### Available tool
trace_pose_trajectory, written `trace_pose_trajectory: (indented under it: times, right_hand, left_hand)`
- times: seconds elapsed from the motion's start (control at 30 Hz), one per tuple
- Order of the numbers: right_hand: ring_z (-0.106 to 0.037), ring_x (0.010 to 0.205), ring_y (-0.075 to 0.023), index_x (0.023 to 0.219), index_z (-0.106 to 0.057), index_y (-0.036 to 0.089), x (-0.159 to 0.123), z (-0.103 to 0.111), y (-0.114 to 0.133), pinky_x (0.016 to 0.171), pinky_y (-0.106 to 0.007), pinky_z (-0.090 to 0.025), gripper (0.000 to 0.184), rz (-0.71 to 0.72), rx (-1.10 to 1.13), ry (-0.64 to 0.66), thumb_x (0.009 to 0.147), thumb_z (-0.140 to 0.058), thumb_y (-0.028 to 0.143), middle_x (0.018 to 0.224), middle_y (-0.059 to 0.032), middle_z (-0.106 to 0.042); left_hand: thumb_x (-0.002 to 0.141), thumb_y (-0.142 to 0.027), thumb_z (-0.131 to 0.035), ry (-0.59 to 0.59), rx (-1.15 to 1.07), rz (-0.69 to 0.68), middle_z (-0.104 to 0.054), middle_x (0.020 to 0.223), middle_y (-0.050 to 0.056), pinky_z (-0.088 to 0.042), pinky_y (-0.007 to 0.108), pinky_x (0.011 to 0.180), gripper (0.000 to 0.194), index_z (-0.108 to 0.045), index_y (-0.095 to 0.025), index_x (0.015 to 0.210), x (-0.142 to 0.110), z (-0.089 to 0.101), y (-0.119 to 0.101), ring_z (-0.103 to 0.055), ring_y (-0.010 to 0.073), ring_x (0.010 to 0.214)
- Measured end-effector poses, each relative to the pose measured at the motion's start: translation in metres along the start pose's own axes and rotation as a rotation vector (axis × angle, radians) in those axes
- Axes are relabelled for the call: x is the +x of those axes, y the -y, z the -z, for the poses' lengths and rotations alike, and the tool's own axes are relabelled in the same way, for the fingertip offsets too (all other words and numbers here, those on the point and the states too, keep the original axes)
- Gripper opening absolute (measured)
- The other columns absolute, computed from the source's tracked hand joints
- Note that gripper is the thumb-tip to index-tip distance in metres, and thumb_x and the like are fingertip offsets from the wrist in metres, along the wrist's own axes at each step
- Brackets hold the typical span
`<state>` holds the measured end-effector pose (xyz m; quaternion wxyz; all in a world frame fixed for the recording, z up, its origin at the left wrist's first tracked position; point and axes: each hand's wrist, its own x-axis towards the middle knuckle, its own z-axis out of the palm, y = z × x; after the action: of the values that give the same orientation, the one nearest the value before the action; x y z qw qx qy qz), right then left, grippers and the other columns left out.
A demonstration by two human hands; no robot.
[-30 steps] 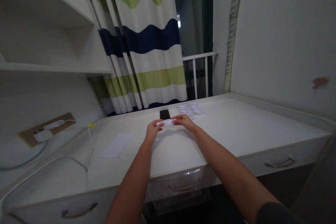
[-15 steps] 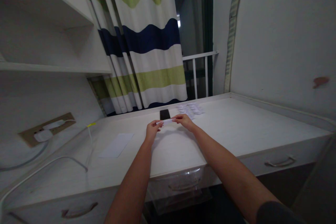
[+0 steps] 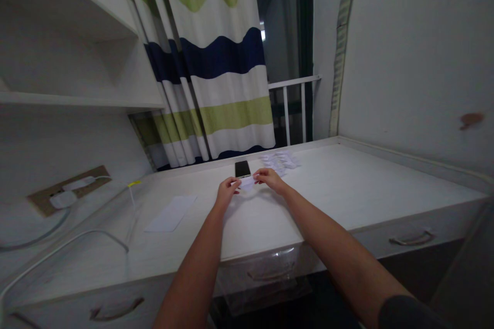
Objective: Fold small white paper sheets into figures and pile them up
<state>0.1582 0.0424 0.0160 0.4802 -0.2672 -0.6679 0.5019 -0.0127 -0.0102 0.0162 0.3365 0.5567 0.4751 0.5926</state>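
The left hand (image 3: 227, 190) has its grip closed, thumb against fingers, on the near-left end of a small white piece of folded-looking paper (image 3: 247, 183); the right hand (image 3: 270, 178) pinches its other end. Working it well calls for light, even pressure at both ends, edges matched before any crease is pressed, and no pull that might tear it. The paper is pale, thin and flat-faced, a short strip between the fingertips, too small to make out fold lines. It is held above the white wooden counter (image 3: 332, 190), just in front of a black rectangular phone (image 3: 242, 168). Beyond the right hand lies a cluster of white folded paper pieces (image 3: 284, 160); well to the left, a flat white paper sheet (image 3: 172, 214).
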Motion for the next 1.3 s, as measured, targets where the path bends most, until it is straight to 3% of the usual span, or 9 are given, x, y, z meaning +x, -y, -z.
trace_pose_trajectory:
  times: [0.17,0.5,0.8,0.97,1.17,1.3]
  right_hand:
    - [-0.051,0.053,-0.0091,0.065,-0.06,0.013,-0.001,-0.005,-0.002,0.055,-0.023,-0.039,0.013,0.003,-0.017,0.028,0.058,-0.06,0.024,0.055,0.0012,-0.056]
    - [-0.051,0.055,-0.009,0.066,-0.06,0.015,-0.004,-0.009,-0.002,0.053,-0.021,-0.04,0.012,-0.006,-0.041,0.054,0.058,-0.061,0.023,0.059,0.0009,-0.057]
    - [-0.051,0.057,-0.0104,0.064,-0.065,0.013,-0.004,-0.011,-0.003,0.057,-0.024,-0.04,0.014,0.032,-0.202,0.088,0.058,-0.063,0.026,0.061,-0.0022,-0.061]
    - [-0.053,0.062,-0.012,0.061,-0.065,0.013,-0.004,-0.012,-0.002,0.064,-0.026,-0.041,0.01,0.084,-0.229,0.079,0.058,-0.062,0.023,0.062,-0.0023,-0.062]
    - [-0.047,0.055,-0.0094,0.064,-0.064,0.013,-0.003,-0.009,-0.001,0.057,-0.023,-0.037,0.015,0.096,-0.236,0.008,0.061,-0.058,0.026,0.058,0.0001,-0.058]
    - [-0.046,0.054,-0.0088,0.063,-0.063,0.013,-0.003,-0.008,0.001,0.055,-0.022,-0.036,0.015,0.075,-0.176,-0.034,0.061,-0.057,0.027,0.057,0.0005,-0.057]
  left_hand:
    - [0.054,-0.033,-0.065,0.056,0.058,-0.009,-0.063,0.078,0.006,-0.043,0.022,0.046,0.023,-0.065,-0.014,0.067,-0.004,-0.003,-0.001,-0.056,0.0179,0.072]
    - [0.053,-0.032,-0.066,0.055,0.13,-0.043,-0.063,0.064,0.004,-0.041,0.022,0.05,0.018,-0.067,-0.016,0.061,-0.002,-0.001,0.001,-0.054,0.0149,0.061]
    - [0.054,-0.031,-0.064,0.118,0.191,-0.074,-0.062,0.058,0.002,-0.038,0.023,0.052,0.015,-0.066,-0.016,0.057,-0.004,-0.003,0.0,-0.052,0.0138,0.056]
    - [0.052,-0.029,-0.066,0.113,0.171,-0.041,-0.063,0.057,0.003,-0.039,0.024,0.052,0.014,-0.067,-0.016,0.056,-0.005,-0.005,-0.003,-0.054,0.0155,0.058]
    - [0.053,-0.033,-0.068,0.066,0.028,0.052,-0.066,0.071,0.006,-0.042,0.025,0.052,0.023,-0.068,-0.014,0.067,-0.002,-0.003,0.0,-0.056,0.0143,0.06]
    - [0.055,-0.036,-0.066,0.024,-0.023,0.061,-0.066,0.069,0.008,-0.042,0.024,0.054,0.026,-0.068,-0.013,0.069,0.0,-0.001,0.002,-0.057,0.0144,0.062]
